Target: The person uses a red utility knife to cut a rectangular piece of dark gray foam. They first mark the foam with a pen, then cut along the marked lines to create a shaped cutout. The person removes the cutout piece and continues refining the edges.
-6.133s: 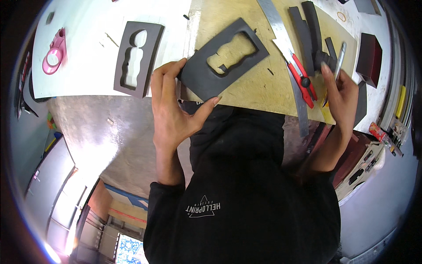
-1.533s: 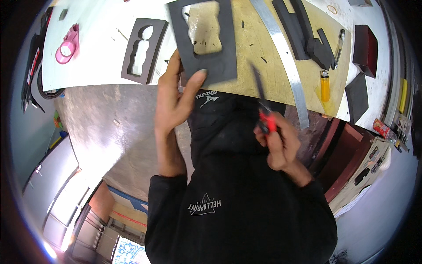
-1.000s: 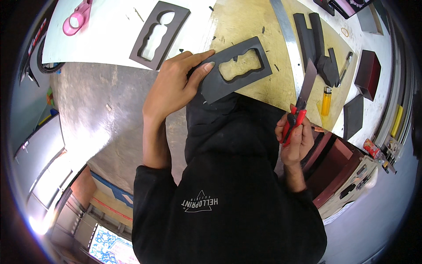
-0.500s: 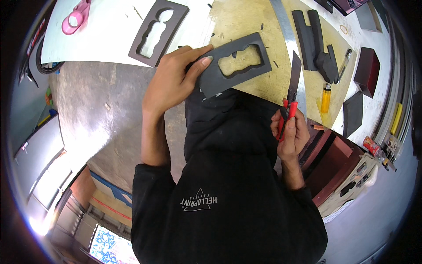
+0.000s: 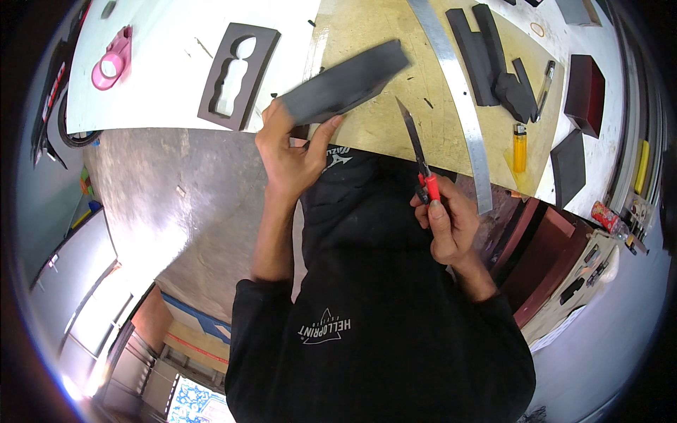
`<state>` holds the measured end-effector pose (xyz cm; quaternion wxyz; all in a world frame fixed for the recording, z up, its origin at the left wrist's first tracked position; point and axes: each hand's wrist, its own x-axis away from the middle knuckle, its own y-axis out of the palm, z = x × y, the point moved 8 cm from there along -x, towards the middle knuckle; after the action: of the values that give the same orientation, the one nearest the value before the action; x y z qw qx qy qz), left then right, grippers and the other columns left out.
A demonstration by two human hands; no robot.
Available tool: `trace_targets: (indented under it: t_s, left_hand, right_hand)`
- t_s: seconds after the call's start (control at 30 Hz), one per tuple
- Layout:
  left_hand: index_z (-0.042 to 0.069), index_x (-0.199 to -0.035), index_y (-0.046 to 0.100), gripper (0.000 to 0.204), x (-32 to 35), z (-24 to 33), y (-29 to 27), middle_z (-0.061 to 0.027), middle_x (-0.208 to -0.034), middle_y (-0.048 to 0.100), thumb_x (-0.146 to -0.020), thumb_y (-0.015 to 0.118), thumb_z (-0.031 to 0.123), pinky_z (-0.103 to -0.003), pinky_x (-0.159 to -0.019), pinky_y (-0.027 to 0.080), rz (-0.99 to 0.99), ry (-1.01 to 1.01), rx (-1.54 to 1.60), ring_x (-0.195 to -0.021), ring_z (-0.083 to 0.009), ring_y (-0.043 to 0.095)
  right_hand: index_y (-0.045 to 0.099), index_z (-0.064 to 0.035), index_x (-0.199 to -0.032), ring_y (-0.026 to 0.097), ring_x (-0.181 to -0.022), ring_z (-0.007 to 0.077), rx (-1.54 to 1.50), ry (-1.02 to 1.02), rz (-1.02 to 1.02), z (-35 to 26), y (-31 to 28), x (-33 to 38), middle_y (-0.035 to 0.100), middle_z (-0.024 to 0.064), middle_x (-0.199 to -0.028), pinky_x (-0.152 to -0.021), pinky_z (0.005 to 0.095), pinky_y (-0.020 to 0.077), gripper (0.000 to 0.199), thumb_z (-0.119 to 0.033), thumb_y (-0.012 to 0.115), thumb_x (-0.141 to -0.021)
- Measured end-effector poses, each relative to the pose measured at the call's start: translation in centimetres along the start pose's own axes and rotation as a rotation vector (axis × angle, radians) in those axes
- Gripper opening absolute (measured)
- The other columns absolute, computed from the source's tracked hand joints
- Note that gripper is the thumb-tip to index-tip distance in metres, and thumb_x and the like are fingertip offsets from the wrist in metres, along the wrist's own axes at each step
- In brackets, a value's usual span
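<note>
My left hand [image 5: 289, 162] grips a dark grey foam block [image 5: 345, 81] by its near left end, thumb on the near side. The block is tipped up over the yellowish board [image 5: 367, 130], blurred by motion, and its cutout is turned out of sight. In my right hand [image 5: 455, 222] is a red-handled utility knife [image 5: 431, 187], its long dark blade pointing up and away, just short of the block's right end and apart from it. A second foam block [image 5: 257, 77] with a wavy cutout lies flat on the white table [image 5: 162, 92], left of my left hand.
A long metal ruler [image 5: 474, 134] crosses the board on the right. Beyond it lie dark foam pieces [image 5: 474, 60], a slim silver tool [image 5: 544, 92] and a yellow lighter [image 5: 520, 151]. A dark red box [image 5: 584, 95] stands far right; a pink tape dispenser [image 5: 123, 53] sits far left.
The foam block in my left hand has tipped up from face-up, hiding its cutout. My right hand has moved left with the utility knife, whose blade now leans left toward the block.
</note>
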<state>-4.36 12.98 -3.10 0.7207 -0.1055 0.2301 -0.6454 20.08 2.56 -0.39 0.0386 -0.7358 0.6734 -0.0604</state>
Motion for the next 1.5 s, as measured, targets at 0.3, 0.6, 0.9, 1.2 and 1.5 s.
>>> trace_targets:
  t_s: [0.3, 0.6, 0.9, 1.2, 1.5]
  left_hand:
    - [0.001, -0.095, 0.075, 0.024, -0.6, 2.1, -0.3, -0.0098, -0.083, 0.070, -0.077, 0.086, 0.014, -0.037, -0.081, 0.047, -0.286, 0.139, -0.029, -0.085, -0.0265, 0.064]
    - [0.000, -0.079, 0.067, 0.030, -6.1, 3.2, 1.6, -0.0116, -0.071, 0.062, -0.075, 0.089, 0.019, -0.041, -0.064, 0.045, -0.101, 0.222, -0.207, -0.068, -0.0299, 0.056]
    - [0.000, -0.097, 0.076, 0.028, -4.5, 1.1, 2.3, -0.0140, -0.091, 0.074, -0.077, 0.089, 0.014, -0.037, -0.074, 0.056, -0.191, 0.133, -0.081, -0.081, -0.0295, 0.072]
    - [0.003, -0.093, 0.077, 0.025, -4.1, 0.5, 2.4, -0.0119, -0.085, 0.074, -0.078, 0.090, 0.017, -0.036, -0.069, 0.052, -0.168, 0.151, -0.121, -0.073, -0.0269, 0.067]
    - [0.002, -0.092, 0.077, 0.023, -4.1, 1.2, 2.5, -0.0105, -0.083, 0.072, -0.078, 0.090, 0.015, -0.033, -0.064, 0.051, -0.179, 0.148, -0.118, -0.070, -0.0209, 0.065]
  right_hand:
    - [0.059, 0.0123, -0.132, 0.060, -0.070, 0.0130, -0.015, 0.063, 0.091, 0.6, -1.1, 0.6, 0.067, 0.0141, -0.093, -0.064, 0.0279, 0.0490, 0.039, -0.015, 0.055, -0.105]
    - [0.059, 0.0119, -0.131, 0.059, -0.069, 0.0109, -0.021, -0.005, 0.116, -0.3, -1.5, 0.3, 0.068, 0.0124, -0.091, -0.064, 0.0262, 0.0494, 0.037, -0.014, 0.056, -0.105]
    - [0.048, 0.0064, -0.141, 0.056, -0.057, 0.0103, -0.300, 0.265, -0.095, 1.0, 2.4, 0.0, 0.062, 0.0134, -0.098, -0.052, 0.0233, 0.0431, 0.037, -0.011, 0.047, -0.109]
    - [0.057, 0.0031, -0.138, 0.052, -0.064, 0.0039, -0.254, 0.200, 0.019, 0.4, 4.5, -4.5, 0.060, 0.0018, -0.079, -0.054, 0.0224, 0.0428, 0.037, -0.012, 0.061, -0.105]
    - [0.058, 0.0026, -0.137, 0.053, -0.066, 0.0053, -0.225, 0.186, 0.033, 0.7, 4.4, -4.6, 0.061, 0.0028, -0.079, -0.054, 0.0231, 0.0431, 0.036, -0.014, 0.062, -0.105]
